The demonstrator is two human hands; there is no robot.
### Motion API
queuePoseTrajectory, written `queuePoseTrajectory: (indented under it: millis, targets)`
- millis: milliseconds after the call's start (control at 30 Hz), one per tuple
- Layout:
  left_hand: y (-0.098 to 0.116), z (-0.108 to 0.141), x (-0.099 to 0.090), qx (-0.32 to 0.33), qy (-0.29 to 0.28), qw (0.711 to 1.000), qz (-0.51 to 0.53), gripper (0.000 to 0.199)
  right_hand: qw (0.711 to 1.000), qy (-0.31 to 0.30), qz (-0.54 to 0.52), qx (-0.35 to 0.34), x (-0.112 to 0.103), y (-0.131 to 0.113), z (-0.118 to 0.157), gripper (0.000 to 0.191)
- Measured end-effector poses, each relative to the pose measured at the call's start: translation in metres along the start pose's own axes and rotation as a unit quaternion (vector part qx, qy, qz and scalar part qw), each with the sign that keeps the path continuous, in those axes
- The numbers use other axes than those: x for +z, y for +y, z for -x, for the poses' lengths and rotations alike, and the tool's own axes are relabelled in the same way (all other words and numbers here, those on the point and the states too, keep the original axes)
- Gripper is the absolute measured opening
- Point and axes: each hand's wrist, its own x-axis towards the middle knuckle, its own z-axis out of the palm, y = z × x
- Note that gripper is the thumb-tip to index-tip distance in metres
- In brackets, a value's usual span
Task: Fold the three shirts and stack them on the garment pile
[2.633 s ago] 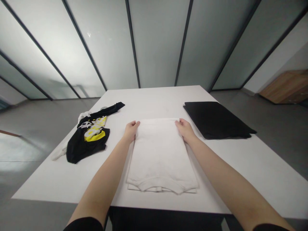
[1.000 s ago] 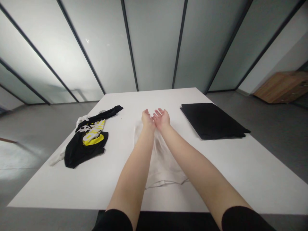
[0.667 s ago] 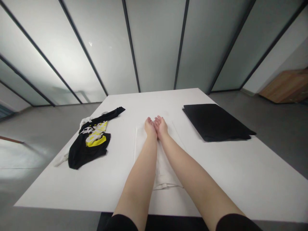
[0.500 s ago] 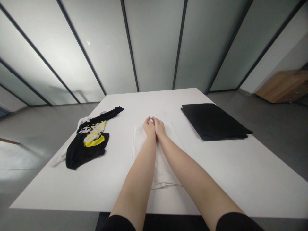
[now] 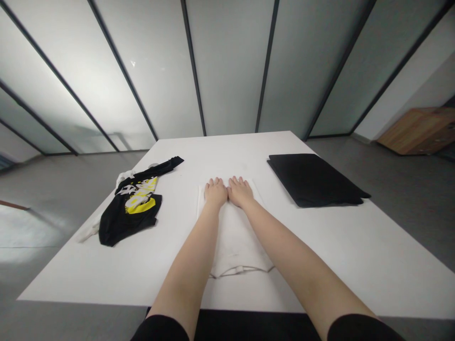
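A folded white garment [image 5: 238, 241] lies flat in the middle of the white table [image 5: 142, 270], its neckline edge towards me. My left hand [image 5: 215, 192] rests palm down on its far part, fingers spread and pointing away. Just to the right, my right hand [image 5: 240, 192] lies palm down on the same cloth, fingers apart, the thumbs close together. Neither hand grips anything.
A crumpled black garment with yellow and white print [image 5: 124, 218] lies on the table's left side, with white cloth under it. Folded black cloth or sheets [image 5: 313, 180] lie at the right. Beyond stands a frosted glass wall; a wooden cabinet [image 5: 419, 130] is at far right.
My hands, earlier side by side and turned up on their edges, have turned palm down, moved slightly apart and spread on the white garment. Its near edge shows more.
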Motion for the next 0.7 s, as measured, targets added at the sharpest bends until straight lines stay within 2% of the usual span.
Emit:
queuePoseTrajectory:
  millis: [167,267,467,600,700]
  targets:
    - [-0.006,0.012,-0.003,-0.084,-0.009,0.996,-0.034,0.070,1.000,-0.003,0.016,0.013,-0.005,0.011,0.001,0.067]
    - [-0.017,0.013,-0.006,-0.106,-0.012,0.994,-0.040,0.072,1.000,-0.003,0.024,0.018,-0.007,0.020,0.002,0.068]
    - [-0.045,0.020,-0.012,-0.083,-0.005,0.995,-0.051,0.070,0.999,0.005,0.027,0.034,-0.005,0.043,0.007,0.067]
    - [-0.063,0.037,-0.010,-0.083,0.009,0.995,-0.050,0.069,0.999,0.031,0.026,0.028,-0.002,0.058,0.015,0.063]
    - [-0.074,0.052,-0.007,-0.050,0.020,0.998,-0.040,0.067,0.999,0.044,0.012,0.023,-0.001,0.069,0.027,0.060]
